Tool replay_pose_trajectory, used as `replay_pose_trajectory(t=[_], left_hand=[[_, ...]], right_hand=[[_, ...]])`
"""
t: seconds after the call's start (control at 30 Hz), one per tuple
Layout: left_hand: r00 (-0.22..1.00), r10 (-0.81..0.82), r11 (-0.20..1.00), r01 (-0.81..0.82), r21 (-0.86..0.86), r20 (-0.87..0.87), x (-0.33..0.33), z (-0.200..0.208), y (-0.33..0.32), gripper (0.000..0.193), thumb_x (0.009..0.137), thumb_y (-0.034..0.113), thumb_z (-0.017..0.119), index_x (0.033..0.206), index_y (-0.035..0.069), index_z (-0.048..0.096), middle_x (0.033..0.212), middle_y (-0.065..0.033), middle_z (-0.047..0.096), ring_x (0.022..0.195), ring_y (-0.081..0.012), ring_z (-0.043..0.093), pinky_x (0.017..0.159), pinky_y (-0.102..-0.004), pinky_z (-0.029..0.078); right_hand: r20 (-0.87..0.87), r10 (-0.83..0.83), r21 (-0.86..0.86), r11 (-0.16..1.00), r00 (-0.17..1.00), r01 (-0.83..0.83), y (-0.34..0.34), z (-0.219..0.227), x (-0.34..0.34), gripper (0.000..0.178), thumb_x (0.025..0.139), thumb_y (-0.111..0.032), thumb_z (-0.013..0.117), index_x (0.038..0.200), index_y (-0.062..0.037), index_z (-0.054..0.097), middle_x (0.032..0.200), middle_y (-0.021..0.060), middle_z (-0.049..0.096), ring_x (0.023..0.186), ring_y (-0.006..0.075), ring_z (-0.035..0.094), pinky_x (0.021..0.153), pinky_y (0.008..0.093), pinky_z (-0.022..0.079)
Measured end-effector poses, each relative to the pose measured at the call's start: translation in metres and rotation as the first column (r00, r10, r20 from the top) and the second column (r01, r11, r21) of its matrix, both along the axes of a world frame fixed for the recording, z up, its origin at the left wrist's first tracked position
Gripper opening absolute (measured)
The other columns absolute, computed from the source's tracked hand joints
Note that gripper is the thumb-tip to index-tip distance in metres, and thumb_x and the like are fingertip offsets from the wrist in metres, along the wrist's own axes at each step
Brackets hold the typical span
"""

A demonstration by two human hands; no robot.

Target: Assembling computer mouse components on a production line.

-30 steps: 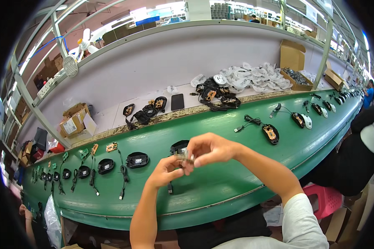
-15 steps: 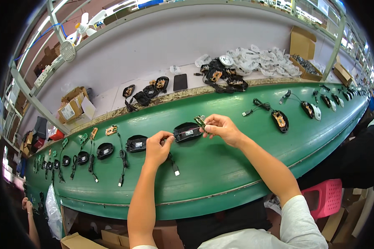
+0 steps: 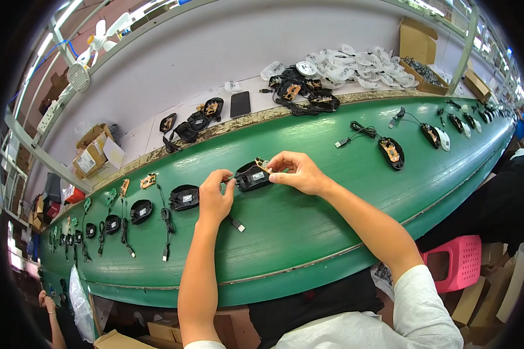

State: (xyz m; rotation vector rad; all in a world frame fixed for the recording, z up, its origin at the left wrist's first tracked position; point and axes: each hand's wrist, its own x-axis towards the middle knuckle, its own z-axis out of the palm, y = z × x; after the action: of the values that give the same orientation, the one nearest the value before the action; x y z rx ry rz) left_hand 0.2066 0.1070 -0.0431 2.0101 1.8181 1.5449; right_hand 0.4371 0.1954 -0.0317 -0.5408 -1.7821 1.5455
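A black mouse base shell [image 3: 252,179] lies open side up on the green conveyor belt, between my two hands. My right hand [image 3: 300,173] pinches a small circuit board [image 3: 263,166], held tilted over the shell's right end. At the shell's left end, the fingers of my left hand [image 3: 216,195] are pinched together on what looks like the dark mouse cable, mostly hidden by the fingers. The cable's USB plug [image 3: 237,225] rests on the belt just below that hand. Left of it sits another black base shell [image 3: 184,198].
More shells, coiled cables [image 3: 167,221] and circuit boards [image 3: 148,180] line the belt leftward. A mouse base with its board [image 3: 391,153] lies to the right. Clear plastic covers [image 3: 355,67], a black phone-like slab [image 3: 240,104] and cartons stand on the back ledge. A pink stool [image 3: 457,264] stands lower right.
My right hand has brought the board left and lower, against the shell's right end, and tilted it so its orange-brown face shows. My left fingers have closed in at the shell's left end.
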Motion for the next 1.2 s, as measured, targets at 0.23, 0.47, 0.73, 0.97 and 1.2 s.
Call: replay_pose_trajectory(t=[0.23, 0.47, 0.73, 0.97, 1.2], left_hand=[[0.985, 0.012, 1.000, -0.013, -0.001, -0.170, -0.002, 0.001, 0.001, 0.007, 0.082, 0.003, 0.066, 0.089, 0.006, 0.066, 0.077, -0.0043, 0.059, 0.061, -0.0190, 0.050, 0.057, -0.0301, 0.042], [0.944, 0.136, 0.976, -0.179, -0.121, -0.300, 0.002, -0.001, 0.000, 0.004, 0.086, 0.012, 0.064, 0.088, 0.009, 0.066, 0.080, -0.0058, 0.056, 0.065, -0.0265, 0.056, 0.059, -0.0368, 0.046], [0.922, 0.133, 0.949, -0.224, -0.220, -0.364, 0.004, -0.002, 0.001, 0.007, 0.087, 0.013, 0.063, 0.088, 0.007, 0.067, 0.080, -0.0060, 0.055, 0.066, -0.0268, 0.054, 0.063, -0.0369, 0.045], [0.947, 0.090, 0.965, -0.159, -0.208, -0.308, 0.005, -0.006, 0.004, 0.005, 0.086, 0.010, 0.064, 0.085, 0.006, 0.066, 0.080, -0.0071, 0.055, 0.068, -0.0272, 0.054, 0.064, -0.0370, 0.045], [0.959, 0.074, 0.971, -0.131, -0.198, -0.272, 0.010, -0.007, 0.008, 0.003, 0.084, 0.007, 0.064, 0.084, 0.005, 0.066, 0.081, -0.0077, 0.054, 0.068, -0.0271, 0.054, 0.065, -0.0368, 0.045]], right_hand=[[0.012, -0.044, 0.026, 0.999, 0.999, 0.044, 0.004, -0.002, 0.001, 0.023, 0.083, -0.006, 0.074, 0.104, -0.0042, 0.066, 0.095, 0.0050, 0.067, 0.080, 0.0094, 0.057, 0.076, 0.0235, 0.048], [0.104, -0.108, 0.145, 0.985, 0.989, 0.092, -0.001, 0.000, 0.000, 0.023, 0.080, -0.012, 0.077, 0.100, -0.0052, 0.068, 0.094, 0.0040, 0.067, 0.076, 0.0100, 0.055, 0.075, 0.0243, 0.047], [0.123, -0.291, 0.474, 0.857, 0.949, 0.202, 0.004, -0.011, -0.010, 0.024, 0.078, -0.016, 0.077, 0.098, -0.0068, 0.069, 0.090, 0.0034, 0.068, 0.081, 0.0166, 0.057, 0.076, 0.0293, 0.049], [0.130, -0.293, 0.476, 0.856, 0.947, 0.200, 0.008, -0.016, -0.004, 0.027, 0.077, -0.015, 0.078, 0.100, -0.0058, 0.069, 0.091, 0.0065, 0.066, 0.082, 0.0175, 0.058, 0.078, 0.0301, 0.048], [0.147, -0.300, 0.470, 0.860, 0.943, 0.200, 0.011, -0.018, 0.001, 0.026, 0.077, -0.015, 0.078, 0.101, -0.0061, 0.069, 0.092, 0.0069, 0.066, 0.082, 0.0177, 0.058, 0.078, 0.0300, 0.049]])
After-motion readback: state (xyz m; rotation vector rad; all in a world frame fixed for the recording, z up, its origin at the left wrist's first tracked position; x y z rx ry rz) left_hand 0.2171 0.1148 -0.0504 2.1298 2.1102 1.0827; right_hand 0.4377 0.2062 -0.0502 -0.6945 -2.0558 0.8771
